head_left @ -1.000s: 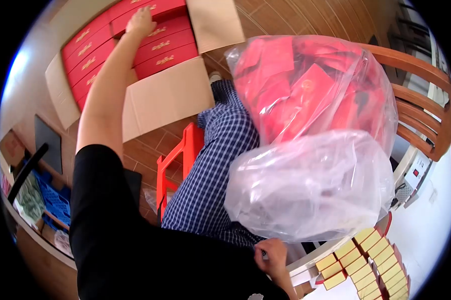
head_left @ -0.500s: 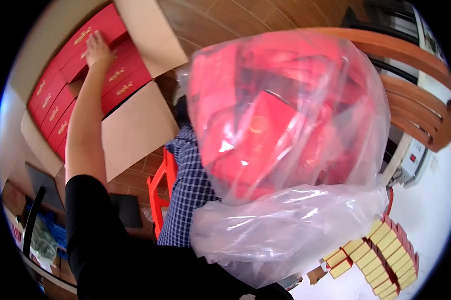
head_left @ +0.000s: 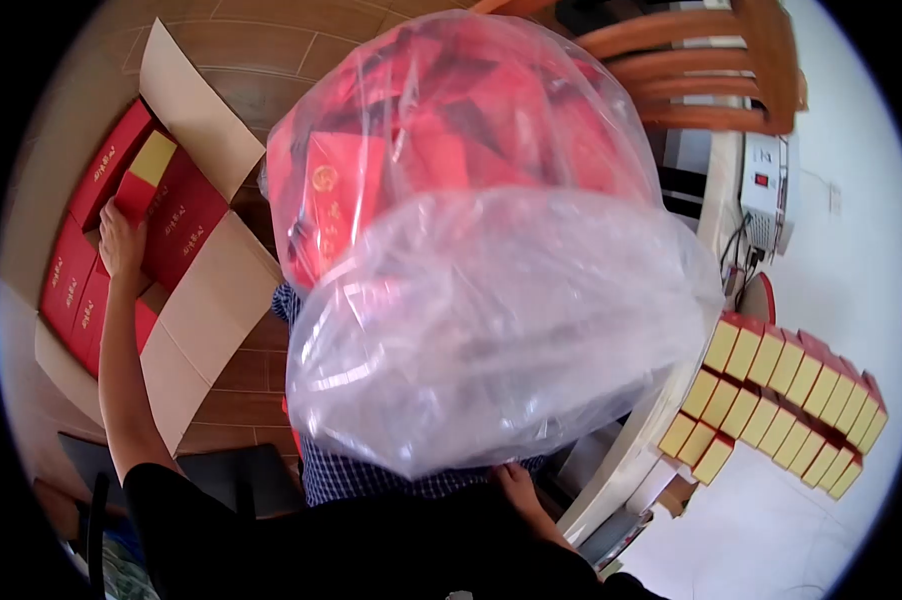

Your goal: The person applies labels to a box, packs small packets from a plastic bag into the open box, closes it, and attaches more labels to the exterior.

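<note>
Gripping red cuboid box with yellow end face in left hand, with fingers curled at the lower end of it. Held inside the outline of brown cardboard carton with spread flaps, yellow end uppermost in view; can't tell whether touching the boxes below. Packed in carton: red cuboid boxes with gold lettering, lying side by side, lettering up, on both sides of the left hand. Showing between some of them, near the wrist: a bit of brown cardboard.

Placed at lap, just at the lower edge of bag: right hand. Can't tell state of right grip, too small and partly hidden; can't tell contact with bag either.

Filling the middle: large clear plastic bag, bulging. Seen inside upper part: many flat red packets, jumbled, at least one with gold emblem. Cloudy and crumpled in lower part; can't make out contents there. Lying partly over blue-and-white checked trousers. Standing behind bag: brown wooden slatted chair.

Stacked on white counter at right: red boxes with yellow ends, in close rows. Set near counter edge, farther up: white appliance with red switch.
</note>
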A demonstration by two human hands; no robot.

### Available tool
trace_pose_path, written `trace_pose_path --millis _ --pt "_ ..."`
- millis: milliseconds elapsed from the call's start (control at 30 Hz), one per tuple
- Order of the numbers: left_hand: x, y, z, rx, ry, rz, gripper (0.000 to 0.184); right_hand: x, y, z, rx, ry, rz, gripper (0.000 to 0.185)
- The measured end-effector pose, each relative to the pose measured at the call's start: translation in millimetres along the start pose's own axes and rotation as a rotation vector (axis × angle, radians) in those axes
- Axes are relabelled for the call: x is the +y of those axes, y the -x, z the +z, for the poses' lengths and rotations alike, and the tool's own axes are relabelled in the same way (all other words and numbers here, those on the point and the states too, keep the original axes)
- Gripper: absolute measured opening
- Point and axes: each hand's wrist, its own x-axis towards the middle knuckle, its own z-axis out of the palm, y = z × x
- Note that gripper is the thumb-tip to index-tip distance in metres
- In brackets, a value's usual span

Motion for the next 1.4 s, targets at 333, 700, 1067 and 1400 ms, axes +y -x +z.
trace_pose_path --millis 333,700,1067,1400 --pt "-18 80 -180 0.417 0.717 -0.193 0.098 31 -19 11 0.027 -0.018 -0.343 0.016" --pt "102 289 -356 0.450 2.095 0.167 0.062 -15 36 -19 -0.061 -0.631 -0.908 0.024" --pt "358 388 -343 -0.675 1.273 1.283 0.055 75 102 -123 0.158 -1.450 -0.796 0.056" --pt "471 503 -412 -1.583 1.752 1.079 0.075 212 116 -131 1.277 -1.285 -0.812 0.040"
